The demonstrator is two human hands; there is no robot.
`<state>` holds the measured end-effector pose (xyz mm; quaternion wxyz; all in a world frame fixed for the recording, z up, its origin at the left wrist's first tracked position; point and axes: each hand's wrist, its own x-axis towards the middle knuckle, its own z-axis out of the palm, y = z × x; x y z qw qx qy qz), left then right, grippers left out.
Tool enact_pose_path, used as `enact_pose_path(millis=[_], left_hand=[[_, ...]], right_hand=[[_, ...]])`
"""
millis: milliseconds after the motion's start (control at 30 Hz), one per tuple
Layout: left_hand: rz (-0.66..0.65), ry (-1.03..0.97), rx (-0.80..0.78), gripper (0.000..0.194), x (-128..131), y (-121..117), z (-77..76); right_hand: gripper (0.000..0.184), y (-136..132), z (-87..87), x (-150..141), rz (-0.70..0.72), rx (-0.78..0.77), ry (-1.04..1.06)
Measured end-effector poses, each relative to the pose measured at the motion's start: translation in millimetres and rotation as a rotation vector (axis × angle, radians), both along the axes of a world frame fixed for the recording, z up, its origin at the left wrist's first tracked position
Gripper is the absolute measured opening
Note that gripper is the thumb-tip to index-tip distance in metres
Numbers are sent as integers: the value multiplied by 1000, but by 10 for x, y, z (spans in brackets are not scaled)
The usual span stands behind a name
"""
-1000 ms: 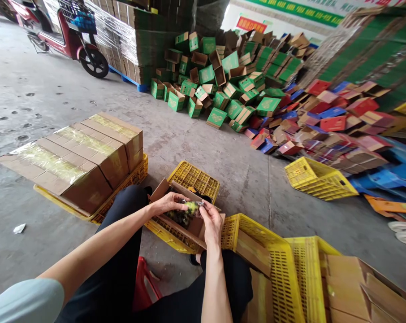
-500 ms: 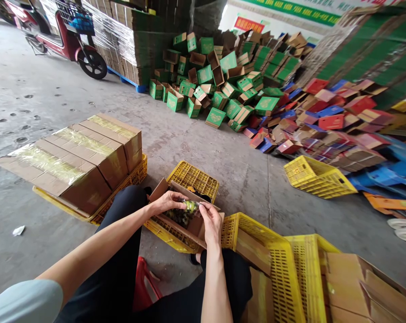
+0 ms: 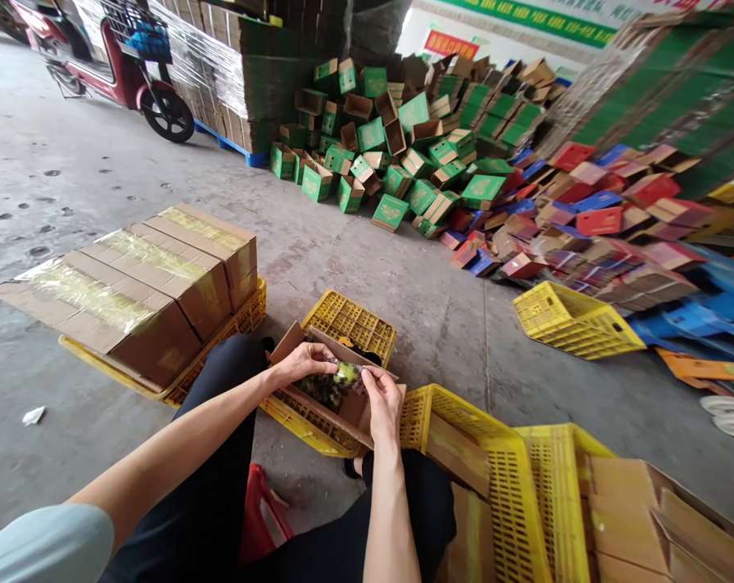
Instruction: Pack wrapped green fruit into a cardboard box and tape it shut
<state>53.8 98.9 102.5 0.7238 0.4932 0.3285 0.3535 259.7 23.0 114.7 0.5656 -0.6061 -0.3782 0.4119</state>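
Between my hands is a small clear plastic packet (image 3: 347, 373) with something yellow-green inside; its exact kind is too small to tell. My left hand (image 3: 306, 363) pinches the packet's left end. At the other end, the fingers of my right hand (image 3: 381, 398) are closed on its edge. Just below lies an open cardboard box (image 3: 358, 414), holding dark and greenish packets that my hands partly hide. This box rests on an upturned yellow plastic crate (image 3: 348, 314).
Taped cartons (image 3: 160, 267) sit on a yellow crate to my left. On my right stand yellow crates (image 3: 516, 470) with cardboard boxes in them. Farther off are a heap of green boxes (image 3: 391, 209), red and blue boxes (image 3: 598, 220), another yellow crate (image 3: 577, 320) and a red scooter (image 3: 108, 69).
The packet has shifted and turned slightly between my fingers. Both hands stay in nearly the same place, and the surroundings look unchanged.
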Motion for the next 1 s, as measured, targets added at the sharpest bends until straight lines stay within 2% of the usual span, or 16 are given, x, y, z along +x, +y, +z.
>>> enact_pose_path(millis=[433,600,700,833,1000], left_hand=[[3,6,29,46,0,-2,0],[-17,21,40,48,-15,-16,29],[-80,-25,-35,49,-20,-31,49],[-213,-53,-76,62,-7,-41,59],[-138,3,-9,58,-6,-23,51]], right_hand=[[33,10,-27,12,-27,-9,-4],[38,13,-33,23,-50,-35,-43],[41,5,-33,35,-69,-48,-51],[42,-5,-51,39,-74,-72,-73],[51,-19,-34,17,-29,-50,-56]])
